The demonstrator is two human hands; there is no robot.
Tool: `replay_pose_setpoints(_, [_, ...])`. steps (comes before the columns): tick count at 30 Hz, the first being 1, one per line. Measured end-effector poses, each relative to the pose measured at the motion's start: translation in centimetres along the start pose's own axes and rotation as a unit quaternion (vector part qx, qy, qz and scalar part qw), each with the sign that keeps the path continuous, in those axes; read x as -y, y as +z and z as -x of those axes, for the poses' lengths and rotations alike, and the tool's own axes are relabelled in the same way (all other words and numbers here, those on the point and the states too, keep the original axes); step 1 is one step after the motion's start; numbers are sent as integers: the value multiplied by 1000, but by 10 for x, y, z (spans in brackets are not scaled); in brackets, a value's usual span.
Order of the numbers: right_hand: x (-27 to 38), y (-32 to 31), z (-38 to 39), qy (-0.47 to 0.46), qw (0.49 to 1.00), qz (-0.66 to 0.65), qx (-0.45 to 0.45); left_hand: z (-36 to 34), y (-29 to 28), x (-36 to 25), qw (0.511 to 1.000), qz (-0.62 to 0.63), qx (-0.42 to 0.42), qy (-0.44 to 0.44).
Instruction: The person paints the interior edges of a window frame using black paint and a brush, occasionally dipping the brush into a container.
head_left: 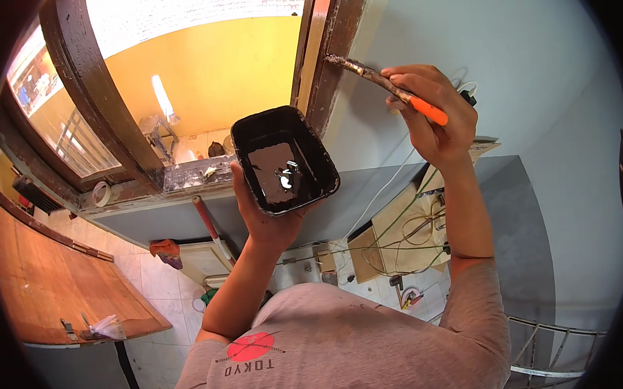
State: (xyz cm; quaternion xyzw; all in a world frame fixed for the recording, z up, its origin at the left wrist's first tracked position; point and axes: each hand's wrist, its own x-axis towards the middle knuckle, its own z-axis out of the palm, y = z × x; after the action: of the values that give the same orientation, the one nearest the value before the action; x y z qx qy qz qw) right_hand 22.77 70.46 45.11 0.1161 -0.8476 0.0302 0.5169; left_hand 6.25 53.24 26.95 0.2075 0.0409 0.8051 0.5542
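The left hand cups a black tray of dark brown paint from below, grip curled around its base. The right hand pinches an orange-handled brush, its bristle tip touching the brown window frame to the far left of the hand.

Paint tray and brush at the brown window frame

The black rectangular tray sits tilted on the left hand, just left of the frame's upright post, its open side facing up; a shallow pool of dark brown paint lies in the bottom, glinting with reflected light. The brush, with an orange handle and a paint-crusted shaft, is pinched in the right hand, slanting up-left so that its tip touches the post's right edge, higher than the tray.
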Motion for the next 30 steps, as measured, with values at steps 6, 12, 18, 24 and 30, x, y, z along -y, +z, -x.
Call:
replay_pose_setpoints(6, [-23,0,-15,-37,999,35,-4,4,-8,2,1000,11,-22,-8])
replay_pose_setpoints(12, [-32,-6,-39,-28,999,20,-36,5,-12,1,1000,-3,-17,-5])
replay_pose_setpoints(18, [-30,-5,-52,-200,968,133,-67,9,-12,-3,1000,-15,-12,-5])
replay_pose_setpoints(24, [-16,21,-2,-189,958,209,51,13,-12,-10,999,-20,-25,0])
replay_pose_setpoints(30, [6,25,16,-156,972,167,51,17,-13,-16,997,-59,-40,15])
